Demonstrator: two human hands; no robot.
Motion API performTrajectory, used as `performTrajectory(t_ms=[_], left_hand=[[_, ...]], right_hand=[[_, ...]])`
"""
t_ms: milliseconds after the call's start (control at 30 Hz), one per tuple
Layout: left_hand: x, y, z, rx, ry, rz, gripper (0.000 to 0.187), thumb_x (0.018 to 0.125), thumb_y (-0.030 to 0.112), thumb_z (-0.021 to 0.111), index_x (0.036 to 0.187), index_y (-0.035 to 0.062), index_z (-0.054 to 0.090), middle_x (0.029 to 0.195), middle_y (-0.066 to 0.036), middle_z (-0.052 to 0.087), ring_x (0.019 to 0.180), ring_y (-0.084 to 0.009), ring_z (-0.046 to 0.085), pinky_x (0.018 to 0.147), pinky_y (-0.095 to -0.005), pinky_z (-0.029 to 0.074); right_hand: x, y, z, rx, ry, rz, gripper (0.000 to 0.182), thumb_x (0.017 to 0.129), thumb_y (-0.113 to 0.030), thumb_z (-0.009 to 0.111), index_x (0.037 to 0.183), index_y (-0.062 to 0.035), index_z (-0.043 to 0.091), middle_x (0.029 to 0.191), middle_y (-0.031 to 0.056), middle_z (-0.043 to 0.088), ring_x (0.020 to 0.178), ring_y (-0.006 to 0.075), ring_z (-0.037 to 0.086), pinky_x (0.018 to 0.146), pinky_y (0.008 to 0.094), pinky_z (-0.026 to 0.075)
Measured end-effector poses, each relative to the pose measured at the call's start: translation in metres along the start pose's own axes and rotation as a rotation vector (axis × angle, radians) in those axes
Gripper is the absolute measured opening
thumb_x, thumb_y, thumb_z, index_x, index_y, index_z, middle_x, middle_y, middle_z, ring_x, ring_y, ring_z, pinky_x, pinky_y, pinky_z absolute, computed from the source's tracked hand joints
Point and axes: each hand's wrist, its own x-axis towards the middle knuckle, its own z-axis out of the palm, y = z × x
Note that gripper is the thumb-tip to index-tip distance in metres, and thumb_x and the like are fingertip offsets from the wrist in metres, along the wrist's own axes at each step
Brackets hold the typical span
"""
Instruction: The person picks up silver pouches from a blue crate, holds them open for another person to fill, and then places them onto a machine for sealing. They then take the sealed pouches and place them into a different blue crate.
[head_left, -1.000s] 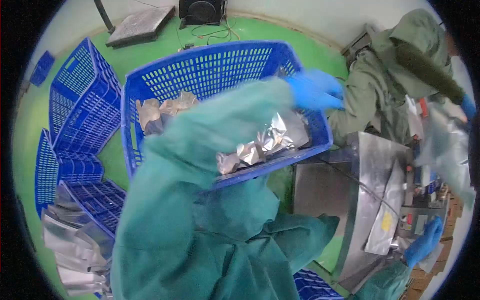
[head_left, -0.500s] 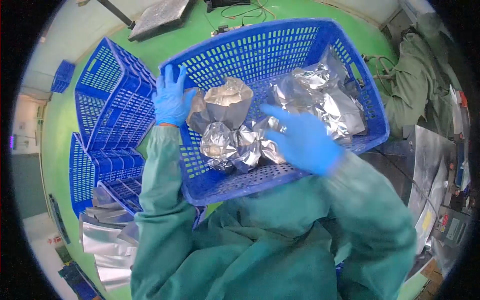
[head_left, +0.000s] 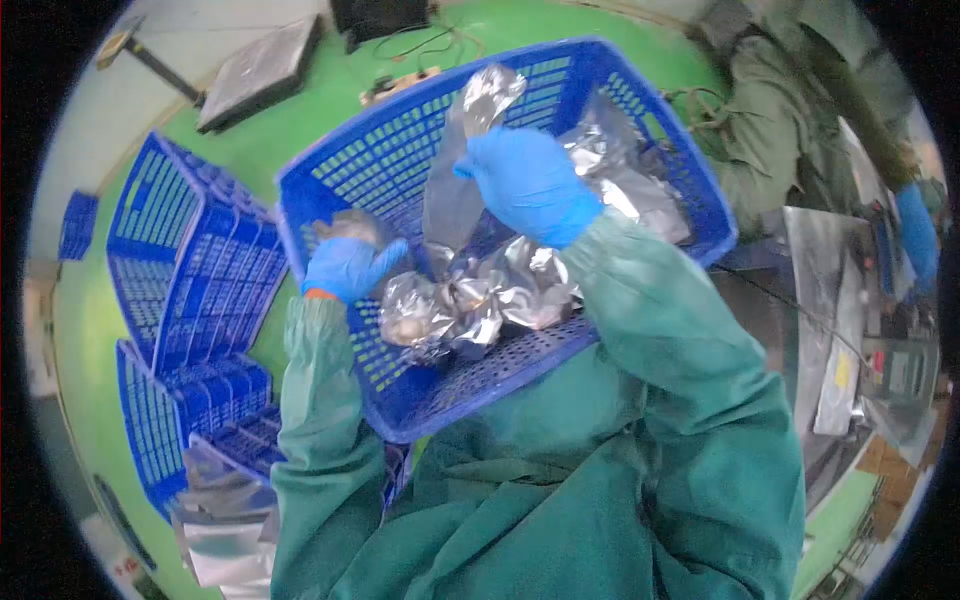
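Note:
My right hand (head_left: 535,185), in a blue glove, is closed on a silver foil bag (head_left: 455,195) over the middle of a blue plastic basket (head_left: 505,385). The bag slants upright, its crumpled top rising above my fingers and its body reaching down into the basket. At the basket's left end is my gloved left hand (head_left: 350,270), thumb spread away from the fingers, right at another bag (head_left: 350,225) with a brownish top. Below lie several crumpled foil bags (head_left: 470,305). More foil bags (head_left: 640,195) fill the right end, partly hidden behind my right hand.
Blue baskets (head_left: 190,250) stand tilted together on the green floor at left, with flat foil sheets (head_left: 225,540) below them. A platform scale (head_left: 262,75) is at the back. A person in olive clothing (head_left: 765,150) is close by at right, beside a metal work surface (head_left: 830,300).
My right hand has moved up and left and taken hold of a foil bag. My left hand has come off the rim area, lower and further into the basket. The view has shifted.

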Motion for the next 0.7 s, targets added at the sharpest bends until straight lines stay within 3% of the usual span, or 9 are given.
performTrajectory(t_ms=[67, 167, 200, 233, 300, 533, 600, 633, 700], left_hand=[[0.004, 0.004, 0.004, 0.181, -0.363, -0.141, 0.068, 0.079, 0.068, 0.042, 0.072, 0.0069, 0.070, 0.071, -0.017, 0.064, 0.065, -0.0316, 0.063, 0.066, -0.0425, 0.049], [-0.002, -0.003, 0.005, 0.029, -0.116, 0.050, 0.044, 0.065, 0.048, 0.069, 0.075, 0.0053, 0.068, 0.069, -0.018, 0.063, 0.066, -0.0345, 0.062, 0.063, -0.0449, 0.048], [-0.004, -0.008, 0.017, 0.230, -0.093, -0.069, 0.041, 0.063, 0.046, 0.071, 0.077, 0.0068, 0.069, 0.073, -0.017, 0.064, 0.067, -0.0328, 0.062, 0.070, -0.0457, 0.047], [-0.010, -0.006, 0.021, 0.380, 0.129, 0.006, 0.039, 0.065, 0.044, 0.069, 0.078, 0.0071, 0.070, 0.077, -0.017, 0.065, 0.070, -0.0308, 0.063, 0.077, -0.0462, 0.046], [-0.009, -0.027, 0.054, 0.438, 0.235, 0.052, 0.041, 0.066, 0.044, 0.069, 0.079, 0.0050, 0.069, 0.081, -0.020, 0.065, 0.072, -0.0326, 0.064, 0.075, -0.0458, 0.048], [0.000, -0.014, 0.042, 0.276, -0.277, -0.282, 0.047, 0.071, 0.048, 0.065, 0.083, 0.0025, 0.066, 0.085, -0.021, 0.065, 0.080, -0.0362, 0.064, 0.069, -0.0440, 0.051], [-0.005, -0.028, 0.060, 0.304, -0.318, -0.313, 0.038, 0.077, 0.041, 0.059, 0.084, 0.0040, 0.065, 0.085, -0.020, 0.064, 0.078, -0.0347, 0.064, 0.066, -0.0433, 0.050], [-0.001, -0.089, 0.118, 0.442, -0.260, -0.251, 0.033, 0.077, 0.038, 0.060, 0.084, 0.0063, 0.067, 0.085, -0.017, 0.066, 0.079, -0.0325, 0.065, 0.067, -0.0425, 0.052], [0.012, -0.102, 0.126, 0.429, -0.229, -0.276, 0.028, 0.077, 0.034, 0.060, 0.086, 0.0086, 0.068, 0.087, -0.015, 0.066, 0.080, -0.0314, 0.064, 0.069, -0.0431, 0.051]], right_hand=[[-0.013, -0.003, -0.072, -0.027, 0.184, -0.116, 0.012, 0.080, -0.015, 0.057, 0.084, -0.0054, 0.064, 0.076, 0.0171, 0.063, 0.070, 0.0318, 0.062, 0.063, 0.0382, 0.051], [-0.042, 0.008, -0.191, -0.176, 0.388, -0.233, 0.011, 0.082, -0.015, 0.060, 0.086, -0.0052, 0.063, 0.077, 0.0144, 0.062, 0.065, 0.0264, 0.060, 0.062, 0.0357, 0.050], [-0.045, 0.014, -0.244, -0.290, 0.460, -0.515, 0.012, 0.084, -0.012, 0.057, 0.087, -0.0024, 0.065, 0.076, 0.0113, 0.064, 0.063, 0.0204, 0.061, 0.061, 0.0301, 0.050], [-0.060, 0.009, -0.277, -0.362, 0.493, -0.510, 0.013, 0.085, -0.012, 0.057, 0.088, -0.0021, 0.065, 0.077, 0.0098, 0.064, 0.064, 0.0191, 0.061, 0.062, 0.0294, 0.050], [-0.082, -0.001, -0.335, -0.489, 0.546, -0.409, 0.015, 0.087, -0.013, 0.057, 0.089, -0.0013, 0.065, 0.079, 0.0067, 0.064, 0.066, 0.0165, 0.060, 0.063, 0.0281, 0.050], [-0.146, 0.019, -0.423, -1.077, 0.562, -0.221, 0.020, 0.088, -0.020, 0.057, 0.092, -0.0013, 0.064, 0.076, 0.0062, 0.062, 0.064, 0.0171, 0.058, 0.064, 0.0289, 0.049], [-0.197, 0.028, -0.472, -0.928, 0.428, 0.020, 0.034, 0.088, -0.024, 0.055, 0.069, 0.0035, 0.062, 0.064, 0.0107, 0.062, 0.054, 0.0200, 0.052, 0.056, 0.0357, 0.044], [-0.214, 0.042, -0.475, -0.848, 0.434, -0.109, 0.031, 0.087, -0.021, 0.057, 0.069, 0.0042, 0.061, 0.060, 0.0138, 0.060, 0.052, 0.0230, 0.050, 0.056, 0.0372, 0.044], [-0.246, 0.061, -0.493, -0.963, 0.491, 0.189, 0.032, 0.085, -0.020, 0.060, 0.069, 0.0071, 0.057, 0.062, 0.0215, 0.056, 0.054, 0.0281, 0.050, 0.054, 0.0404, 0.041]])
